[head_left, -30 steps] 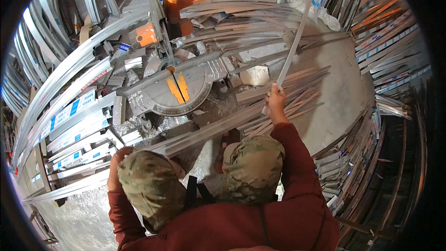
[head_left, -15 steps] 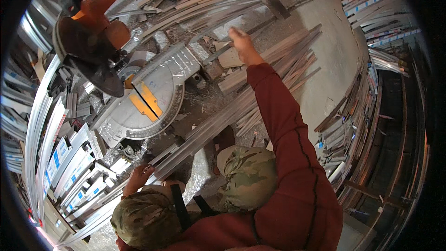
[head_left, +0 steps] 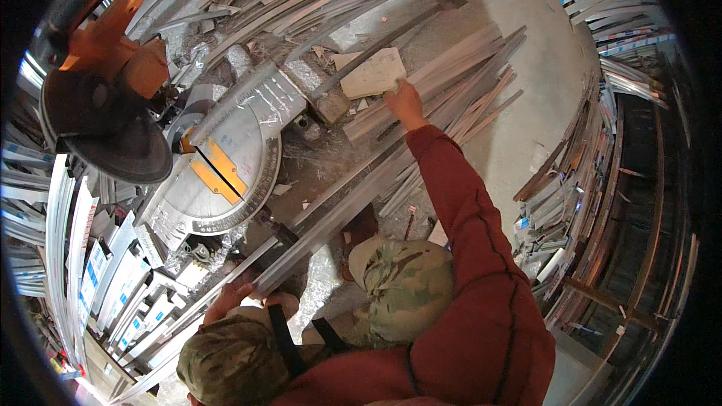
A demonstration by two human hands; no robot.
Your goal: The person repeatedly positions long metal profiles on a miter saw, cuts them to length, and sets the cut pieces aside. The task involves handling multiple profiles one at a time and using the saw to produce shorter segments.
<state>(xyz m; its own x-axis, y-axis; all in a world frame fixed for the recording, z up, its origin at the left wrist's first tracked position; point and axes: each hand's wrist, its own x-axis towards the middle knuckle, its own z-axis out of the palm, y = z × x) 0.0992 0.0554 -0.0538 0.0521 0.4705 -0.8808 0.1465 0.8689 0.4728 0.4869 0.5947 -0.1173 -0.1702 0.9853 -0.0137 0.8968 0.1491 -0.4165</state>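
At the lower left my left hand (head_left: 232, 297) is closed around the near end of a long grey metal profile (head_left: 331, 237). The profile runs diagonally past the miter saw's front, up and to the right. My right hand (head_left: 407, 105) reaches far out, with its fingers curled at the corner of a beige board piece (head_left: 374, 73) and above a stack of long profiles (head_left: 451, 79). What lies between those fingers is hidden. The miter saw (head_left: 113, 120) has its orange head raised at the left, its blade guard over the round saw table (head_left: 233, 154) with a yellow insert.
Bundles of white and silver profiles (head_left: 113, 278) stand at the left. Long strips (head_left: 301, 4) and offcuts cover the floor behind the saw. More profiles fill racks (head_left: 632, 180) at the right, beside bare concrete floor (head_left: 519, 120). My camouflage-clad knees (head_left: 406, 286) are close below.
My right hand has moved back toward me, from above the beige board to its near corner. My left hand stays at the profile's near end. The view has shifted slightly right.
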